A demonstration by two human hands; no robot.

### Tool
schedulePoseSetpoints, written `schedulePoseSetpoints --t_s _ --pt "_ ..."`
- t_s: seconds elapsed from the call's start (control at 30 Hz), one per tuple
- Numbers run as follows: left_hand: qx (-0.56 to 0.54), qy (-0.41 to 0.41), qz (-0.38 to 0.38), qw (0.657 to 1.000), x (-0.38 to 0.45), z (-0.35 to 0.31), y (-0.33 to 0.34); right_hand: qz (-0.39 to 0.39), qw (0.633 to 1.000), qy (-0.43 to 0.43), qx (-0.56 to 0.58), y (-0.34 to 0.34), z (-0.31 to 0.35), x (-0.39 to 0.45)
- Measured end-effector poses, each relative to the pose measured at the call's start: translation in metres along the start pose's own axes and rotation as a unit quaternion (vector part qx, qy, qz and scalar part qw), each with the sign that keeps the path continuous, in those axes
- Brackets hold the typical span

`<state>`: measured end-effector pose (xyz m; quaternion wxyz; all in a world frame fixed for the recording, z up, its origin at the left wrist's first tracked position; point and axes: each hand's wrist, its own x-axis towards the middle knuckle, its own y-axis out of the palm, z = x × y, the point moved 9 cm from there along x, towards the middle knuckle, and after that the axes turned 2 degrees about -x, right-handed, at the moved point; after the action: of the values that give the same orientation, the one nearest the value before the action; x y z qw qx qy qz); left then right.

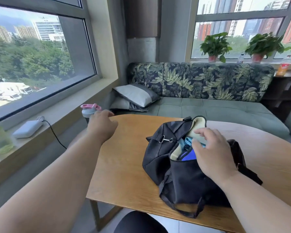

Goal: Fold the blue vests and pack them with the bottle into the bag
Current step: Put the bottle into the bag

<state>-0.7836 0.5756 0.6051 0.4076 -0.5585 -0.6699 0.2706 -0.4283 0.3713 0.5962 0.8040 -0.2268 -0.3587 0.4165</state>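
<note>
Indoors, wooden table (124, 165) by windows, left hand (102, 125) gripping bottle (89, 110), right hand (212, 152) holding bag (175, 165) open

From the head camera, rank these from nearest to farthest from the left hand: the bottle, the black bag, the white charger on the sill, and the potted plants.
1. bottle, in the left hand at the table's far-left corner
2. black bag, to the right on the table
3. white charger, left on the sill; too close to the bag to call
4. potted plants, far right window
</note>
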Motion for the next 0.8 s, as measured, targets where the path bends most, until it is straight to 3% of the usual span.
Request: schedulePoseSetpoints --t_s 0.27,0.53,0.8 --pt "0.161 -0.047 0.018 0.986 0.071 0.054 0.008 0.091 0.995 -0.014 0.027 0.06 0.025 0.015" --pt "0.154 -0.09 0.046 0.983 0.117 0.09 0.021 0.114 0.993 0.009 0.036 0.079 0.011 0.017" --pt "0.141 -0.07 -0.008 0.988 0.142 0.094 0.019 0.115 0.992 0.022 0.039 0.081 -0.002 0.017"
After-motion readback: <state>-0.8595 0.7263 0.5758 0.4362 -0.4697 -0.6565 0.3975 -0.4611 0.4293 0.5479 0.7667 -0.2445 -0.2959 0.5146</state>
